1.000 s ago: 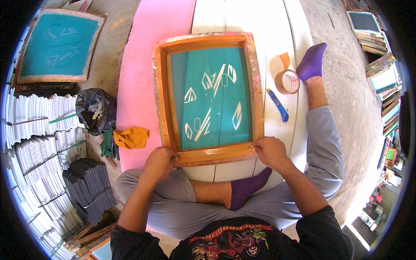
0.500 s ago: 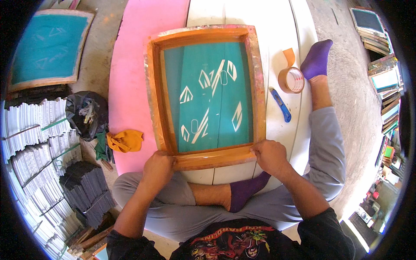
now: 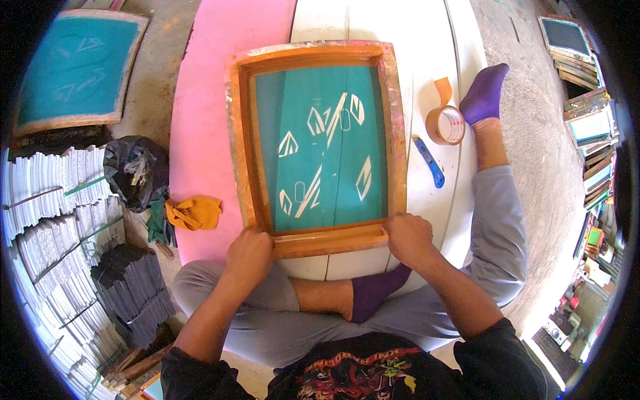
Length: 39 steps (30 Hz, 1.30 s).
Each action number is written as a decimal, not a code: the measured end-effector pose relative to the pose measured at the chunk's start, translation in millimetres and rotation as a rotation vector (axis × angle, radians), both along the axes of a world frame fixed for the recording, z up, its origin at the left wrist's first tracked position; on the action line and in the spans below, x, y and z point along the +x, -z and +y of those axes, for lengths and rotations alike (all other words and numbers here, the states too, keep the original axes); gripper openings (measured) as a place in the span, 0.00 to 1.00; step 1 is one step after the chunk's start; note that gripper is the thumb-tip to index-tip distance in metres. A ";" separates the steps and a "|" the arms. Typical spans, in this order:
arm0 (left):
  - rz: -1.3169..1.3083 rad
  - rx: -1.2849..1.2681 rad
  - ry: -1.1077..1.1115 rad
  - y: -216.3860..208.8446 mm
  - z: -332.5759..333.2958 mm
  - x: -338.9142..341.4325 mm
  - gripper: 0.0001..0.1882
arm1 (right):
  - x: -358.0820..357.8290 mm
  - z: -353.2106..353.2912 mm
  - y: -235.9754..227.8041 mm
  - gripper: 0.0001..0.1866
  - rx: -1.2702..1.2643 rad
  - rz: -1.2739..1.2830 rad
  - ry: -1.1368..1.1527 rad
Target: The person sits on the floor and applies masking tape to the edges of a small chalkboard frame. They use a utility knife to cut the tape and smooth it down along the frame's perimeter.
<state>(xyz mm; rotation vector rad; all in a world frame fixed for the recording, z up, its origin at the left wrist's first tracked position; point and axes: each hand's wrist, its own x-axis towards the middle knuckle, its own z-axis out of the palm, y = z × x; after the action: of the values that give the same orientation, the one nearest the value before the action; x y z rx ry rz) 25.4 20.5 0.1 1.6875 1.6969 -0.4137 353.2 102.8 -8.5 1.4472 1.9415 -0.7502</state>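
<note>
Left hand (image 3: 250, 255): curled at the screen frame's (image 3: 247, 147) near left corner; fingertips hidden, so we could not tell its grip. Screen frame: lay between the tabletop's (image 3: 205, 120) side edges, just ahead of both hands, neither nearer, long axis toward the far edge, which we found cut off. Right hand (image 3: 409, 239): curled at the near right corner, grip likewise unclear.

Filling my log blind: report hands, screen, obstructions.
Left bare hand, right bare hand: curled at near corners.
Rectangular teal screen in brown wooden frame.
Blue plastic cutter, brown tape roll: right of it, not touching.
</note>
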 end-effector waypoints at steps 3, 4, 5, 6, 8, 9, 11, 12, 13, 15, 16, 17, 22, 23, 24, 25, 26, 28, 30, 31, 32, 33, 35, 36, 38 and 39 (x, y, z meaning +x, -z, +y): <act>-0.005 0.003 -0.008 3.0 -1.1 0.1 0.06 | -2.4 0.0 -2.7 0.08 0.024 0.018 -0.001; 0.008 -0.014 -0.025 3.9 -1.2 1.2 0.06 | -3.1 0.0 -3.6 0.07 0.037 0.034 -0.013; 0.020 -0.032 -0.041 2.7 -0.8 2.2 0.06 | -3.9 -0.2 -4.4 0.07 0.050 0.048 -0.025; 0.018 -0.037 -0.051 -0.7 1.3 3.6 0.07 | -5.3 0.4 -4.9 0.07 0.046 0.041 -0.023; 0.013 -0.048 -0.071 -8.3 4.8 6.0 0.07 | -6.9 -0.2 -3.7 0.08 0.046 0.032 -0.021; 0.016 -0.037 -0.060 -10.3 5.0 6.4 0.07 | -6.8 -0.8 -2.0 0.08 0.054 0.031 -0.022; 0.022 -0.018 -0.038 -12.0 4.5 7.1 0.08 | -5.1 -3.8 1.7 0.08 0.084 0.040 -0.035; 0.031 -0.027 -0.033 -8.6 3.6 7.0 0.08 | -5.7 -4.1 0.6 0.09 0.096 0.042 -0.043; 0.041 -0.036 -0.028 -2.0 2.7 6.8 0.08 | -7.1 -3.4 -1.1 0.09 0.103 0.043 -0.055; 0.052 -0.035 -0.008 3.8 2.3 6.5 0.07 | -10.4 -1.9 -5.6 0.10 0.116 0.043 -0.072; 0.054 -0.024 0.007 4.3 2.6 6.7 0.07 | -11.8 -1.5 -7.6 0.11 0.122 0.044 -0.077; 0.056 -0.013 0.021 5.1 2.8 7.1 0.07 | -12.7 -1.4 -8.5 0.11 0.128 0.042 -0.081; 0.052 -0.021 0.051 6.9 5.6 9.1 0.08 | -17.5 -1.1 -11.0 0.11 0.137 0.027 -0.103; 0.043 -0.012 0.055 6.3 6.1 9.3 0.08 | -17.7 -1.0 -11.3 0.11 0.133 0.024 -0.107; 0.055 -0.029 0.063 4.9 7.4 10.3 0.08 | -17.7 -1.0 -10.5 0.11 0.135 0.019 -0.110; 0.068 -0.047 0.073 3.4 9.3 11.6 0.08 | -17.5 -1.1 -8.4 0.11 0.138 0.014 -0.111; 0.080 -0.064 0.083 2.1 10.2 12.3 0.08 | -17.1 -1.2 -6.6 0.11 0.140 0.010 -0.112; 0.085 -0.041 0.084 4.8 8.6 12.6 0.08 | -14.5 -0.1 -4.6 0.11 0.139 0.044 -0.127; 0.102 -0.015 0.105 9.6 6.8 11.8 0.09 | -14.0 0.8 -6.4 0.11 0.141 0.045 -0.132; 0.117 -0.002 0.125 11.6 6.2 10.6 0.10 | -15.9 1.1 -8.9 0.11 0.143 0.030 -0.130; 0.132 0.012 0.144 12.4 5.6 9.7 0.10 | -17.3 1.6 -10.7 0.11 0.143 0.010 -0.136; 0.156 -0.015 0.175 6.6 9.5 11.7 0.11 | -17.6 1.5 -10.9 0.11 0.138 -0.010 -0.142; 0.202 -0.068 0.235 -7.4 20.3 15.2 0.12 | -17.5 3.7 -10.4 0.11 0.117 -0.045 -0.169; 0.224 -0.058 0.266 -9.3 20.9 15.1 0.13 | -17.1 4.4 -10.9 0.10 0.102 -0.056 -0.185; 0.268 -0.037 0.327 -11.4 21.2 13.5 0.15 | -13.0 10.7 -13.5 0.10 0.055 -0.050 -0.198; 0.261 -0.046 0.313 -6.6 18.7 9.7 0.16 | -10.5 12.2 -13.5 0.11 0.026 -0.045 -0.194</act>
<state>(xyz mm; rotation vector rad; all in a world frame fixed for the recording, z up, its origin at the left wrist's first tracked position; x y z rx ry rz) 35.0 39.2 6.7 1.9377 1.5858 -0.8445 342.6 115.0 4.9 1.2568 2.0283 -0.6018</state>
